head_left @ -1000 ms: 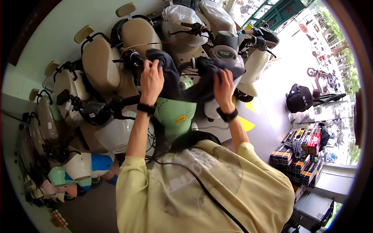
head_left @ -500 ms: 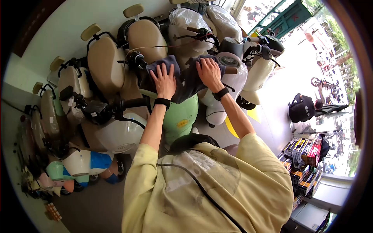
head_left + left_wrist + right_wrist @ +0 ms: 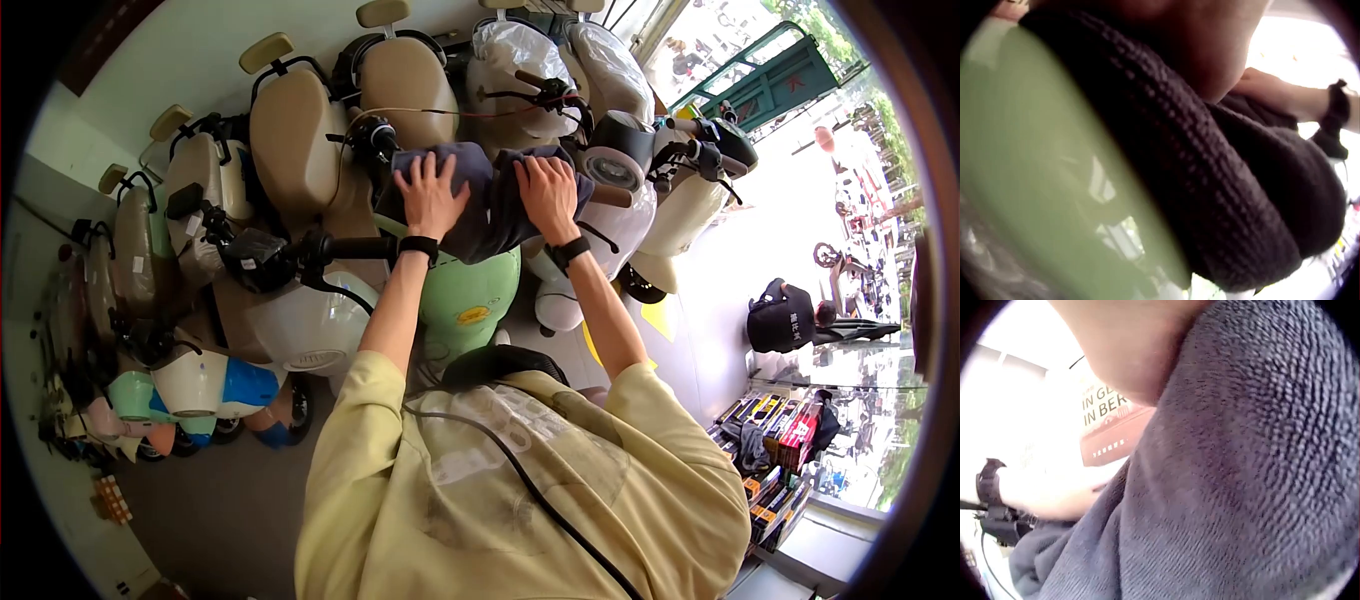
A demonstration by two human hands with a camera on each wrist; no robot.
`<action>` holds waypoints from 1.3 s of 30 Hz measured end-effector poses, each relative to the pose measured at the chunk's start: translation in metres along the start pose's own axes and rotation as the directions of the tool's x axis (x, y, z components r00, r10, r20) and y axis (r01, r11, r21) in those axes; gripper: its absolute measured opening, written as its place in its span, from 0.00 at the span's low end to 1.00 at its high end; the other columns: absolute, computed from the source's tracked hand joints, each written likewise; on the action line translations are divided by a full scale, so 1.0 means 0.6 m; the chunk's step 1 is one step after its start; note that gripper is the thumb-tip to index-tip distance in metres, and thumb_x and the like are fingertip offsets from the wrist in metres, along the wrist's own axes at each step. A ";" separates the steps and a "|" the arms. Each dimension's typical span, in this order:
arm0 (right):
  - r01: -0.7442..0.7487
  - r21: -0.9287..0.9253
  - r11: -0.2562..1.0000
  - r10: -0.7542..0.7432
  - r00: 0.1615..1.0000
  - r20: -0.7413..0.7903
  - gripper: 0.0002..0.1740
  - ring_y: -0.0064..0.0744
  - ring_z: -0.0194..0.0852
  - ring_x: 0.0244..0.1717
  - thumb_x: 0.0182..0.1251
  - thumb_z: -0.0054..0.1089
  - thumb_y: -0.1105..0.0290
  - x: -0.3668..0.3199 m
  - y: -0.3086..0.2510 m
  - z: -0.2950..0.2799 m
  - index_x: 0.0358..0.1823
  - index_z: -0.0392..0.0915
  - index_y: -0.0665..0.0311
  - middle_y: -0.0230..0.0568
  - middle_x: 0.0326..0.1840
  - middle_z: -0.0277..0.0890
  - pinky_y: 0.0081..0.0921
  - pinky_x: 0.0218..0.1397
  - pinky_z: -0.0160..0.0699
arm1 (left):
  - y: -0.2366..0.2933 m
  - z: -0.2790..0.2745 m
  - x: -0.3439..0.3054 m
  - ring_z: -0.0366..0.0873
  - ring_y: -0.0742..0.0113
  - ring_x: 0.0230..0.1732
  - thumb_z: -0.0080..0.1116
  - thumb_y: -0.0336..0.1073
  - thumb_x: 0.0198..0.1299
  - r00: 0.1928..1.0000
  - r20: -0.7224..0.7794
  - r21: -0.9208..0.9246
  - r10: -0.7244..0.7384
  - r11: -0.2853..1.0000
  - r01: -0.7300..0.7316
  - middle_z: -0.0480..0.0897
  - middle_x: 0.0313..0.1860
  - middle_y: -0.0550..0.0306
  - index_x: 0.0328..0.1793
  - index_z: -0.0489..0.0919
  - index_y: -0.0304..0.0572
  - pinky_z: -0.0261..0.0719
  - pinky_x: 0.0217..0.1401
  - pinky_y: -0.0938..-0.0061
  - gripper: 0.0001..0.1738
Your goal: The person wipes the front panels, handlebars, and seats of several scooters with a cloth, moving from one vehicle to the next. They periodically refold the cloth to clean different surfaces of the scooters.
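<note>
A dark grey towel (image 3: 475, 190) with a ribbed pile lies over the top of a light green electric scooter (image 3: 470, 300), between its handlebar grips. My left hand (image 3: 432, 200) rests on the towel's left part with fingers spread. On the right part lies my right hand (image 3: 548, 200), fingers extended over the cloth. Close up in the left wrist view, a thick fold of the towel (image 3: 1191, 156) borders the glossy green panel (image 3: 1041, 156). The right wrist view shows the towel (image 3: 1229, 487) draped in folds beneath the hand. The fingertips are hidden in both wrist views.
More scooters with beige seats (image 3: 290, 140) stand close on the left and behind. A black handlebar grip (image 3: 360, 247) juts out near my left forearm. A grey-white scooter (image 3: 615, 200) is just to the right. Stacked boxes (image 3: 775, 430) and a black bag (image 3: 780, 318) are farther right.
A second ago both hands held the towel up by its sides. It has come down onto the green scooter, and both hands now lie flatter on it. The head view has shifted slightly.
</note>
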State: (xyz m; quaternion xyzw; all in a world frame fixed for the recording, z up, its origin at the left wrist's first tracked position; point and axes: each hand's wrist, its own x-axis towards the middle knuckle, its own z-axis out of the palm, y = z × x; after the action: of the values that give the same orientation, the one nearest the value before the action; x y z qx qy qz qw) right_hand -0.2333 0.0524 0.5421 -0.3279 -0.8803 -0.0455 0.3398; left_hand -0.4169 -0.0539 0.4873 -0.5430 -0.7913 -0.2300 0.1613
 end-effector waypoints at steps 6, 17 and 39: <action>0.013 0.317 0.948 0.002 0.999 -0.047 0.11 0.47 0.80 0.49 0.70 0.60 0.69 -0.010 -0.014 -0.029 0.47 0.82 0.68 0.46 0.45 0.84 0.41 0.62 0.74 | -0.020 0.004 -0.001 0.68 0.34 0.69 0.52 0.62 0.66 0.928 -0.007 0.029 -0.373 0.927 0.373 0.72 0.71 0.41 0.69 0.77 0.50 0.67 0.61 0.29 0.33; 0.038 0.685 0.728 -0.096 0.994 0.047 0.16 0.55 0.76 0.57 0.73 0.55 0.71 0.122 -0.182 0.017 0.58 0.79 0.71 0.55 0.54 0.81 0.40 0.60 0.76 | 0.018 -0.043 -0.078 0.55 0.36 0.78 0.66 0.49 0.54 0.957 -0.034 0.128 -0.288 0.948 0.290 0.59 0.81 0.40 0.72 0.73 0.45 0.54 0.73 0.31 0.38; 0.190 0.461 0.867 -0.396 0.825 0.404 0.22 0.55 0.83 0.53 0.69 0.62 0.57 0.340 -0.192 0.308 0.54 0.83 0.67 0.58 0.49 0.84 0.40 0.60 0.79 | -0.008 -0.055 -0.016 0.59 0.33 0.77 0.67 0.55 0.50 0.905 0.111 0.075 -0.410 0.912 0.404 0.67 0.75 0.37 0.63 0.82 0.45 0.57 0.73 0.30 0.36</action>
State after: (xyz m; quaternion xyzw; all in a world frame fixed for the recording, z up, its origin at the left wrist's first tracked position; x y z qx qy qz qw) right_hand -0.5216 0.1300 0.5456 -0.1097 -0.9673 0.1669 0.1561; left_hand -0.4176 -0.0805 0.5091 -0.3751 -0.9012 -0.2043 0.0736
